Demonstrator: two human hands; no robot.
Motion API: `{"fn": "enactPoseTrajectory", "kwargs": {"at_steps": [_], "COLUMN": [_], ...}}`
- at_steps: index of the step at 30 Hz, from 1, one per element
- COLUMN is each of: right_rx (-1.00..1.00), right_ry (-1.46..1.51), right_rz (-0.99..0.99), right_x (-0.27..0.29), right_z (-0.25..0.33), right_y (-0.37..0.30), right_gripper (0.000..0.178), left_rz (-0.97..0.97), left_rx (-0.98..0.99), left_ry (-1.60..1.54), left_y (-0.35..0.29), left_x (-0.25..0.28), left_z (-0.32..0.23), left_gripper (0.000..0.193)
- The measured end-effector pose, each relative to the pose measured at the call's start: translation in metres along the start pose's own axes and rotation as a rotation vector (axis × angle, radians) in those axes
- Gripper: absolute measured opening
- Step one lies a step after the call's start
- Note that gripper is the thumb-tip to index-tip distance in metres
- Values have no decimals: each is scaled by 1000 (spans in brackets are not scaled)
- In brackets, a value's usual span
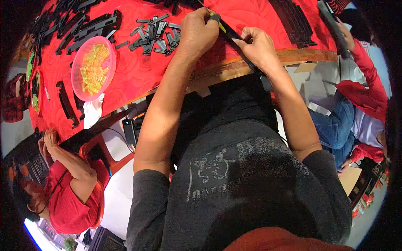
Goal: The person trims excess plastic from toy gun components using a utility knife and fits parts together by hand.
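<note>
At the table's near edge my left hand [199, 32] is closed, its fingers round a small tool with a yellow-green and black handle [222, 27]; the tool's kind is hard to make out. A long narrow black bar [242, 51] slants from beyond that hand down over the table edge to my lap. My right hand [258, 47] pinches this bar, thumb against fingertips. Left of my left hand lies a loose pile of small dark and grey clip-like pieces [155, 35]. Farther left, a pink plastic bowl [76, 76] holds many small clear yellow pieces [95, 69].
The red-clothed table [134, 79] carries black molded parts [94, 28] at the far left and a row of long black bars [292, 21] at the right. White tissue [93, 112] hangs by the bowl. People in red sit at left [75, 196] and right [364, 96].
</note>
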State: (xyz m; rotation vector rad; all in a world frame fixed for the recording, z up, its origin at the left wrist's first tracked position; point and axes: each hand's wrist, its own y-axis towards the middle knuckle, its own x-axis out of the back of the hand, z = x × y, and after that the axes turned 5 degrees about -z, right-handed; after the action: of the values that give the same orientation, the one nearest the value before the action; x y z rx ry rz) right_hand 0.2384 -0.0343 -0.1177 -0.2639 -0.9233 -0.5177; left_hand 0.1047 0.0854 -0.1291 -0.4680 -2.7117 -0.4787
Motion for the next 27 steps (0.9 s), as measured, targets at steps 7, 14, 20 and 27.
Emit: {"fn": "enactPoseTrajectory", "kwargs": {"at_steps": [7,14,20,27], "right_rx": [7,6,57,84], "right_ry": [-11,-10,-23,-27], "right_rz": [-11,-11,-24,-47], "right_x": [1,4,2,1], "right_z": [-1,5,2,2], "right_y": [-1,-3,-3,-3], "right_gripper": [32,32,32,32], "left_rz": [25,83,114,110], "left_rx": [-49,-10,66,17], "left_ry": [-100,-53,-176,-160], "left_y": [4,4,7,8], "left_x": [-1,2,-2,-2], "left_z": [-3,-1,7,8], "left_gripper": [25,22,20,18]}}
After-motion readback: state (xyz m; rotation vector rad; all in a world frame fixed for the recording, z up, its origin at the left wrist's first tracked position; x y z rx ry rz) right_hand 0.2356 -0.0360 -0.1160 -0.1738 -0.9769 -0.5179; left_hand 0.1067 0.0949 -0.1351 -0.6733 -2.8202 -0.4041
